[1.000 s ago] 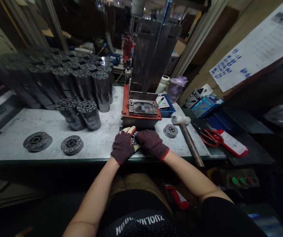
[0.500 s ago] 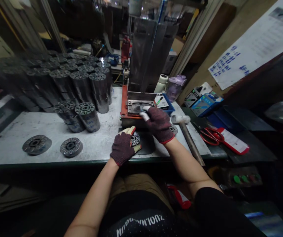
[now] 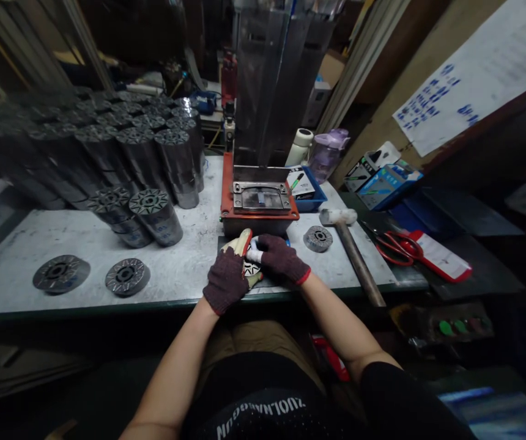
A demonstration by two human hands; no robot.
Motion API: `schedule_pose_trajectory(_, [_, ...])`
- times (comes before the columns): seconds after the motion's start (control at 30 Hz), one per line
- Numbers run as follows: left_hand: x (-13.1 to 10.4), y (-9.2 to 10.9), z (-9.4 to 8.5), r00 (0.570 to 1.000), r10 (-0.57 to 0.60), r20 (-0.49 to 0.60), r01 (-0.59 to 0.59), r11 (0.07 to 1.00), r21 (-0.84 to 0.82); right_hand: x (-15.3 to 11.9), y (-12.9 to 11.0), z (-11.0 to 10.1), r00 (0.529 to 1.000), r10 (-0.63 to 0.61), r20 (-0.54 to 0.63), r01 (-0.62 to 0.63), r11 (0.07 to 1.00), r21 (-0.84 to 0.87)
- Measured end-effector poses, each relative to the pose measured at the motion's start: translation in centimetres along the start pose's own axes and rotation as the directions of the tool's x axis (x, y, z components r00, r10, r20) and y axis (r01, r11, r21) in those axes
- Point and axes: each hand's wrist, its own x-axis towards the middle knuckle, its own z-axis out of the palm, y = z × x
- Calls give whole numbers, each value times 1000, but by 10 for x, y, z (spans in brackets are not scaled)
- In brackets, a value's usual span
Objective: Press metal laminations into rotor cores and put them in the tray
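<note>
A round slotted metal core (image 3: 252,268) lies on a dark mat (image 3: 270,280) near the table's front edge, mostly covered by my gloved hands. My left hand (image 3: 227,273) is wrapped around its left side, the thumb low and the fingers along the far edge. From the right, my right hand (image 3: 282,259) reaches over it, fingertips bent and pressed together at its top. What those fingers pinch, if anything, is hidden. Just beyond stands an orange-based metal fixture (image 3: 260,215) with a small bright piece in its front slot.
Another slotted core (image 3: 318,238) and a hammer (image 3: 353,260) are on the right, with red-handled scissors (image 3: 398,249) farther over. Two flat cores (image 3: 128,276) sit at the left, before tall stacks (image 3: 178,162) of the same kind. A blue tray (image 3: 314,198) adjoins the fixture.
My right hand has come back from the fixture's front slot to the core beside my left hand. My left hand has stayed around the core. The view has shifted slightly.
</note>
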Motion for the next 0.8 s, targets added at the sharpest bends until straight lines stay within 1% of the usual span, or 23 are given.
schedule_pose_trajectory(0.07, [0, 0, 0, 1000, 4, 5, -4, 1000, 9, 4, 6, 10, 999, 40, -10, -37, 972, 231])
schedule_pose_trajectory(0.1, [0, 1, 1, 1000, -18, 12, 17, 1000, 19, 5, 8, 14, 997, 56, -49, -39, 953, 300])
schedule_pose_trajectory(0.13, [0, 1, 1, 998, -56, 18, 55, 998, 31, 6, 9, 19, 992, 58, -111, -19, 947, 320])
schedule_pose_trajectory(0.17, [1, 1, 2, 994, -102, 23, 101, 994, 48, 6, 10, 23, 982, 40, -184, 17, 954, 299])
schedule_pose_trajectory(0.23, [2, 1, 3, 983, -181, 15, 179, 980, 88, 5, 11, 30, 947, -35, -319, 102, 975, 196])
schedule_pose_trajectory(0.27, [2, 1, 4, 980, -198, 2, 196, 974, 111, 4, 12, 33, 929, -79, -361, 138, 980, 141])
schedule_pose_trajectory(0.33, [4, 0, 7, 982, -184, -41, 189, 970, 154, 2, 12, 35, 898, -138, -417, 186, 980, 75])
schedule_pose_trajectory(0.43, [7, -1, 9, 982, -161, -96, 177, 964, 199, 0, 14, 32, 846, -136, -515, 178, 983, 33])
schedule_pose_trajectory(0.5, [9, -1, 8, 982, -169, -88, 184, 961, 208, -2, 16, 28, 810, -105, -576, 127, 992, -2])
schedule_pose_trajectory(0.53, [9, -1, 8, 982, -174, -76, 186, 960, 208, -3, 16, 25, 801, -99, -591, 99, 995, -32])
schedule_pose_trajectory(0.57, [9, -1, 7, 982, -176, -65, 185, 961, 205, -4, 16, 23, 800, -103, -592, 79, 995, -66])
schedule_pose_trajectory(0.63, [9, -2, 5, 984, -171, -44, 176, 965, 192, -7, 14, 16, 832, -120, -542, 71, 991, -110])
schedule_pose_trajectory(0.7, [7, -3, 4, 987, -161, -29, 164, 971, 172, -12, 10, 10, 870, -118, -478, 73, 991, -110])
schedule_pose_trajectory(0.8, [6, -6, 4, 989, -149, -26, 151, 979, 138, -18, 3, 1, 893, -104, -438, 48, 990, -136])
